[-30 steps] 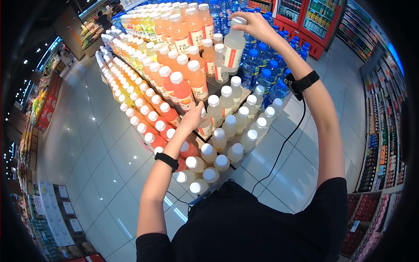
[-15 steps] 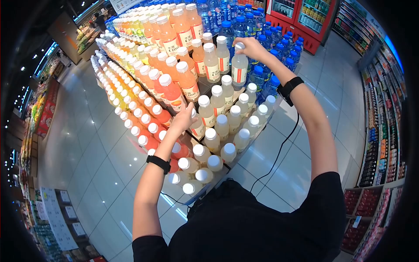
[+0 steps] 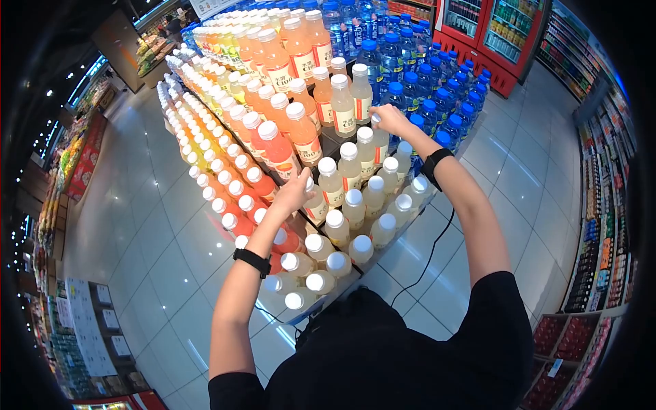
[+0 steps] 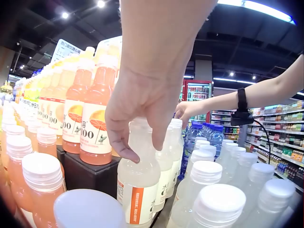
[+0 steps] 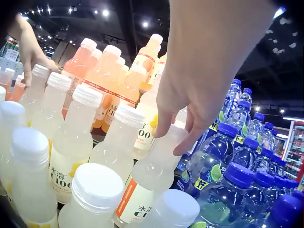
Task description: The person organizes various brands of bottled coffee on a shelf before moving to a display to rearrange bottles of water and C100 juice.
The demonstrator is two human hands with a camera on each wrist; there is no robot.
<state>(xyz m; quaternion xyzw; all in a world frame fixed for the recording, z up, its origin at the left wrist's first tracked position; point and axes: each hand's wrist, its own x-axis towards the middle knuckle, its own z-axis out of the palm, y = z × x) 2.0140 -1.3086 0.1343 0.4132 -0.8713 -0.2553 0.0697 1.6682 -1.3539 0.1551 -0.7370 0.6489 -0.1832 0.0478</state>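
Near the middle of the head view, my left hand (image 3: 294, 193) grips the upper part of a bottle of pale cloudy drink (image 4: 137, 175), thumb and fingers on either side of its neck. This bottle stands upright at the near end of a row. At the far end, my right hand (image 3: 393, 121) pinches another pale drink bottle (image 5: 156, 166) by its top. That bottle, white-labelled with an orange-red strip, is upright beside its neighbours; my fingers hide its cap. Between the two hands stand several white-capped pale bottles (image 3: 349, 164).
Pink and orange drink bottles (image 3: 277, 150) rise in tiers to the left, on a dark step (image 4: 90, 173). Blue-capped bottles (image 3: 424, 89) crowd the right. More pale bottles (image 3: 338, 229) stand in front. A cable (image 3: 434, 249) hangs from my right wrist.
My right hand has brought the pale bottle down from above the upper tier to the far end of the row. My left hand keeps its grip on the near bottle.
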